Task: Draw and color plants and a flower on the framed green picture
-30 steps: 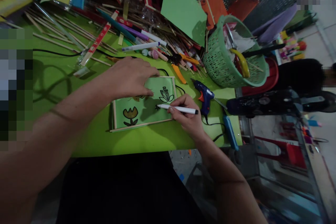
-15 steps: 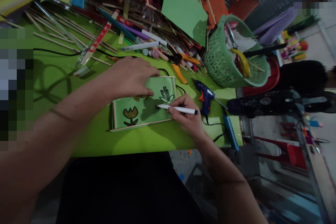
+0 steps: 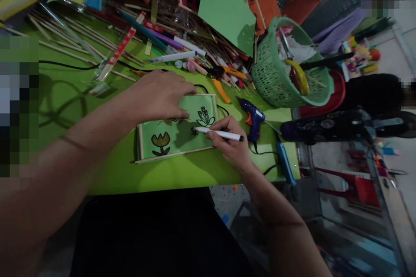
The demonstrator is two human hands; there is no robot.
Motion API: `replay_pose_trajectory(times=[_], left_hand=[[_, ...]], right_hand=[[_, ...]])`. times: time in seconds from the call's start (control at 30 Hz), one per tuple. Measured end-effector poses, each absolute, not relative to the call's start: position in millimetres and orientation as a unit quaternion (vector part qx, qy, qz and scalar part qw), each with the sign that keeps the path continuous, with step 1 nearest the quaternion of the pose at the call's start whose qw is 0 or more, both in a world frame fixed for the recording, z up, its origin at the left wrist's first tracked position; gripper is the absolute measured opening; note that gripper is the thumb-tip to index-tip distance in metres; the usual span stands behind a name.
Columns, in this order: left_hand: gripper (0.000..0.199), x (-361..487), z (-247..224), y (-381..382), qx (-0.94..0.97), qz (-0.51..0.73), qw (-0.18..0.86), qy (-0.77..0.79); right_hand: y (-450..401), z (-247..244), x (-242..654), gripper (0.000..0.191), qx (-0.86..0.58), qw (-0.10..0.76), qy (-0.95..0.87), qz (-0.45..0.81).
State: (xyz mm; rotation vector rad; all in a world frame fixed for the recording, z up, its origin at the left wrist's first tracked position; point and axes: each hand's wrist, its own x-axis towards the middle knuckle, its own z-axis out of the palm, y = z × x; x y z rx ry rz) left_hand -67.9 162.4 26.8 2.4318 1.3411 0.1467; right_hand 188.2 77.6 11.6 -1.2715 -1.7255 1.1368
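A green card [image 3: 182,142] edged with thin wooden sticks lies on the table, bearing black flower drawings. A yellow-filled tulip [image 3: 160,140] is at its lower left and an outlined flower [image 3: 204,117] at its upper right. My right hand [image 3: 231,142] grips a white marker [image 3: 224,133], its tip on a small black flower [image 3: 194,131] near the card's middle. My left hand [image 3: 162,97] rests over the card's upper left with fingers stretched out, partly hiding another yellow drawing [image 3: 170,121].
Orange-handled pliers [image 3: 222,84] and a blue glue gun [image 3: 253,117] lie right of the card. A green basket [image 3: 276,73] holds assorted items. Behind are pens [image 3: 173,56], wooden sticks [image 3: 78,34] and a green sheet [image 3: 225,13]. A blue cutter [image 3: 286,162] sits by the table's right edge.
The small black flower under the marker tip has gained more strokes. My left hand stays in place on the card.
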Motion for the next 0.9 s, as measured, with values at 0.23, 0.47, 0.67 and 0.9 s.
replay_pose_trajectory(times=[0.23,0.47,0.67,0.9], left_hand=[[0.069,-64,36,160,0.858,0.023,0.176,0.482],[0.065,-65,42,158,0.863,0.024,0.183,0.471],[0.072,-65,35,161,0.857,0.025,0.180,0.482],[0.065,-67,35,160,0.863,0.040,0.185,0.469]], right_hand=[[77,10,192,0.015,-0.511,0.348,-0.665,0.418],[78,13,190,0.014,-0.504,0.357,-0.671,0.410],[78,13,191,0.015,-0.503,0.356,-0.671,0.412],[78,12,192,0.012,-0.500,0.364,-0.676,0.401]])
